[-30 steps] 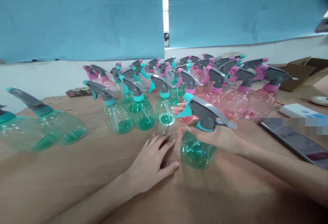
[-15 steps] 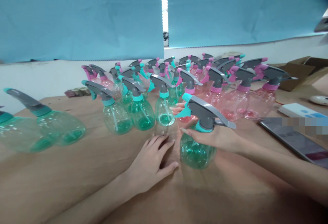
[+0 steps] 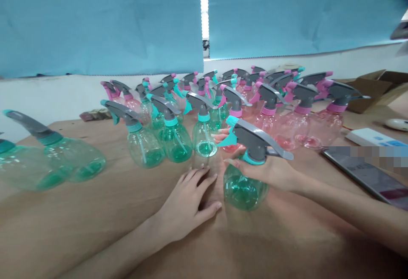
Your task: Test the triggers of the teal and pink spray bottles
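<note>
My right hand point(image 3: 267, 172) grips the neck of a green-tinted plastic spray bottle point(image 3: 245, 189), just below its grey and teal trigger head point(image 3: 251, 139). The bottle is tilted, with its base near the tabletop. My left hand point(image 3: 185, 204) rests flat on the brown table surface point(image 3: 95, 215), fingers spread and holding nothing. Its fingertips lie just below another teal-trimmed spray bottle point(image 3: 205, 140). Several teal-trimmed bottles point(image 3: 175, 140) stand around it, and several pink-trimmed spray bottles point(image 3: 287, 128) stand to the right.
Two teal bottles point(image 3: 73, 160) lie on their sides at the left. To the right are a phone with a pixelated area point(image 3: 357, 170), a white box point(image 3: 376, 136), a white mouse point(image 3: 397, 124) and a cardboard box point(image 3: 371, 92). Blue curtains point(image 3: 95, 24) hang behind.
The whole scene has shifted very slightly left in view. My right hand and its bottle have barely moved, and my left hand stays in place.
</note>
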{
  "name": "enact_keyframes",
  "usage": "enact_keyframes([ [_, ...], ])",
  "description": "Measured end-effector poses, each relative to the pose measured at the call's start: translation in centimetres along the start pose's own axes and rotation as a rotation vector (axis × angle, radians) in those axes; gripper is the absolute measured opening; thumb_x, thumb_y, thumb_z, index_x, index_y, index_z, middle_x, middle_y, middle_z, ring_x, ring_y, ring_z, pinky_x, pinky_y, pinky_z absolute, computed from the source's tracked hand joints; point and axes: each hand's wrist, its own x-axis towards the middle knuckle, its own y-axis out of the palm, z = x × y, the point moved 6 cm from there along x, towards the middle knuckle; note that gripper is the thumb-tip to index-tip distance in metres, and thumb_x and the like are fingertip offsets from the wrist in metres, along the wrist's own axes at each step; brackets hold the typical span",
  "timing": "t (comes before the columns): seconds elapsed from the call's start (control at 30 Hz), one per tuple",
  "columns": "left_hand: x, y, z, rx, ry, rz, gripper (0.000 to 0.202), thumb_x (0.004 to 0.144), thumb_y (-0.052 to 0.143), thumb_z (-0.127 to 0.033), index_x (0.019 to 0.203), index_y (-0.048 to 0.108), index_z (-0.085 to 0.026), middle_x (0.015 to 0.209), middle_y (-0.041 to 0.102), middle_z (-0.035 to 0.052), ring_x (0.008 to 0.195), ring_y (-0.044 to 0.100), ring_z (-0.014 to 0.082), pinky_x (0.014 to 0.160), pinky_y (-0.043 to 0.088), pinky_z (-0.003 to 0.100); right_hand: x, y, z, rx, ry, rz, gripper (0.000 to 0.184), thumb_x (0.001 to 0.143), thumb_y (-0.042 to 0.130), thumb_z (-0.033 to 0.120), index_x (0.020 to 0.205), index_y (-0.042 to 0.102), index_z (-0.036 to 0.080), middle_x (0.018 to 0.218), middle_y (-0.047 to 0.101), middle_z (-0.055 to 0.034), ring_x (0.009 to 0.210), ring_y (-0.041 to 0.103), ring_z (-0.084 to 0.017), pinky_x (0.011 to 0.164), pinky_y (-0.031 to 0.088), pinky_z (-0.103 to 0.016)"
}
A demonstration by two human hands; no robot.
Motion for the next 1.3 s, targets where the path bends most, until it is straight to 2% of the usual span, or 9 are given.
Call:
enact_keyframes([
  [0.23,-0.07,-0.05,-0.07,0.001,-0.003,-0.001,0.056,0.091,0.054,-0.046,0.139,0.044,-0.018,0.144,0.043,0.0125,0.133,0.035,0.0316,0.106,0.032,0.050,0.01,0.06,-0.14,0.019,0.020,-0.013,0.007,0.070,0.053,0.019,0.064,0.053,0.023,0.061,0.059,0.0027,0.058,0.055,-0.013,0.057,0.050,-0.027],
  [0.57,-0.02,-0.04,0.02,-0.015,0.002,-0.018,0.055,0.091,0.055,-0.046,0.138,0.045,-0.019,0.144,0.043,0.0122,0.133,0.036,0.0323,0.107,0.031,0.050,0.12,0.10,0.22,0.051,0.032,-0.014,0.006,0.069,0.051,0.020,0.071,0.054,0.024,0.066,0.056,0.0029,0.056,0.049,-0.012,0.054,0.047,-0.027],
  [0.77,-0.08,0.12,0.00,0.015,0.000,0.012,0.056,0.092,0.053,-0.047,0.139,0.044,-0.017,0.145,0.042,0.0130,0.134,0.034,0.0308,0.107,0.030,0.050,0.03,0.04,-0.02,0.039,-0.003,0.002,0.009,0.069,0.052,0.017,0.073,0.056,0.024,0.066,0.057,0.0035,0.057,0.053,-0.012,0.055,0.049,-0.026],
  [0.93,-0.09,0.06,-0.01,0.015,0.006,0.006,0.056,0.092,0.054,-0.046,0.139,0.043,-0.017,0.144,0.042,0.0130,0.133,0.035,0.0305,0.106,0.031,0.050,0.12,-0.11,0.26,0.116,-0.037,0.012,0.023,0.064,0.051,0.010,0.082,0.056,0.024,0.078,0.064,0.0028,0.067,0.063,-0.013,0.065,0.054,-0.027],
  [1.13,-0.04,-0.03,-0.01,0.009,0.000,-0.002,0.057,0.091,0.055,-0.046,0.139,0.044,-0.017,0.143,0.043,0.0139,0.132,0.037,0.0318,0.106,0.032,0.051,0.10,-0.29,0.53,0.142,-0.021,0.030,0.019,0.064,0.051,0.011,0.078,0.056,0.024,0.088,0.068,0.0009,0.070,0.065,-0.013,0.065,0.056,-0.026],
  [1.3,-0.01,0.07,0.03,-0.012,-0.008,-0.005,0.055,0.091,0.055,-0.045,0.138,0.044,-0.018,0.143,0.043,0.0128,0.132,0.037,0.0315,0.106,0.032,0.051,-0.11,-0.20,0.18,0.156,-0.024,0.055,0.028,0.066,0.052,0.010,0.088,0.063,0.024,0.099,0.071,-0.0001,0.079,0.070,-0.016,0.071,0.058,-0.028],
])
